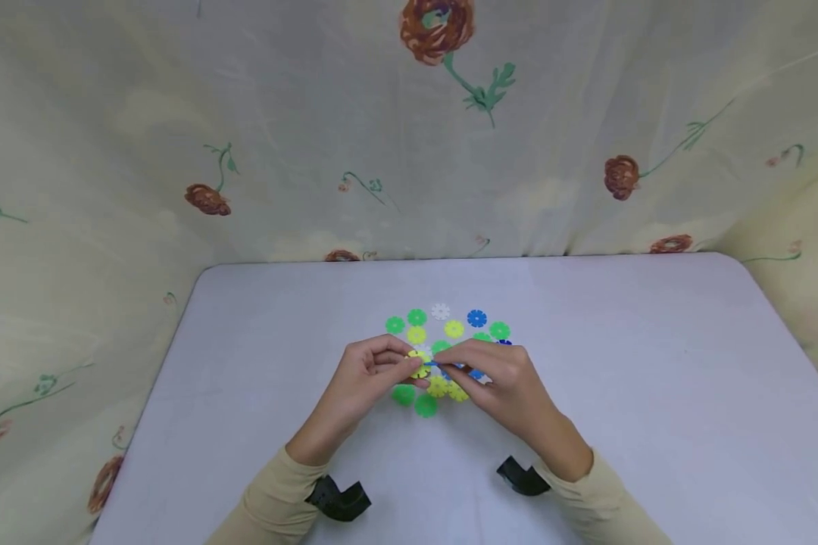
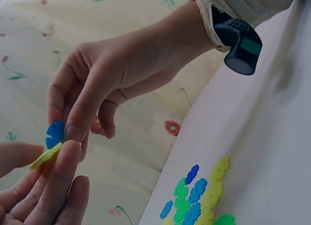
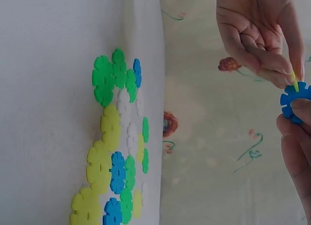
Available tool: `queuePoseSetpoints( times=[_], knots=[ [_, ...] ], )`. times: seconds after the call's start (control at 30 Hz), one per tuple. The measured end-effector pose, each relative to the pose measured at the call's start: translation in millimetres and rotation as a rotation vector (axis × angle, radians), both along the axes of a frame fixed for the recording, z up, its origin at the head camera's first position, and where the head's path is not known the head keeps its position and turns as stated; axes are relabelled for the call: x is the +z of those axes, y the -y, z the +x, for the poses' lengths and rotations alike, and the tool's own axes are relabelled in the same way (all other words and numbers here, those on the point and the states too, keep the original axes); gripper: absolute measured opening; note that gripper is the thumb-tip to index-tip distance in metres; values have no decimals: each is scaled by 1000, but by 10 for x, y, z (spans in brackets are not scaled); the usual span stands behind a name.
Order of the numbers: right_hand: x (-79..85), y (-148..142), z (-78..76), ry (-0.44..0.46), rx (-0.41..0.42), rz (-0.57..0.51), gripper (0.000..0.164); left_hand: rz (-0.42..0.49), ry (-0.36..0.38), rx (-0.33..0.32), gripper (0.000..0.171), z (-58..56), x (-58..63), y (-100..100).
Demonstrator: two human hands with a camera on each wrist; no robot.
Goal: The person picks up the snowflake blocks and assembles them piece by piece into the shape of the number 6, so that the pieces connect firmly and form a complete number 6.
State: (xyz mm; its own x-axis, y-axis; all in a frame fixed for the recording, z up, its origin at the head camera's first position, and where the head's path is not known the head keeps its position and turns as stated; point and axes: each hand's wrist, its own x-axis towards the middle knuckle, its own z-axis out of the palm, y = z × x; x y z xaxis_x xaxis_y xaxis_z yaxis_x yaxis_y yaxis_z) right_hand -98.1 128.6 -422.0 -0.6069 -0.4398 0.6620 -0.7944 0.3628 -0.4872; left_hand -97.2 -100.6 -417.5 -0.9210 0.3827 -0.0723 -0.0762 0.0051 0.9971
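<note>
My left hand (image 1: 375, 369) pinches a yellow notched plastic disc (image 1: 417, 365) between thumb and fingers. A blue notched disc (image 3: 292, 96) is pinched edge-on by my right hand (image 1: 504, 372). In the right wrist view the yellow disc's edge meets the blue one at its notched rim, the two standing crosswise. How deeply they are slotted together I cannot tell. Both hands are held above the table, over a spread of similar loose discs. In the left wrist view the blue disc (image 2: 55, 133) touches the yellow disc (image 2: 46, 156), and fingers hide parts of both.
Several green (image 1: 426, 405), yellow (image 1: 454, 328), white (image 1: 440, 311) and blue discs (image 1: 477, 318) lie on the white table (image 1: 259, 341) beneath and beyond the hands. Flower-patterned cloth (image 1: 279, 151) hangs behind the table. A black wrist camera (image 1: 341, 499) is strapped at each sleeve.
</note>
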Motion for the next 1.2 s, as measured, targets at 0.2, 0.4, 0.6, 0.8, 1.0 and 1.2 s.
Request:
queuePoseSetpoints(
  times=[0.2,0.4,0.6,0.8,1.0,1.2],
  knots=[
    [-29,-47,-41,65,-30,29,20,-7,-28,28,18,-13,9,26],
    [-103,-187,-153,351,-210,258,24,-10,-44,47,17,-38,23,43],
    [-340,-255,-272,609,-299,486,20,-7,-14,51,17,-20,20,47],
    [-431,-285,-312,676,-331,436,20,-2,-7,55,17,-17,11,41],
    [-431,-330,-328,737,-355,418,19,-2,-9,54,17,-23,4,39],
    [-424,-356,-331,783,-340,390,19,-6,-22,51,16,-16,-9,39]
  ],
)
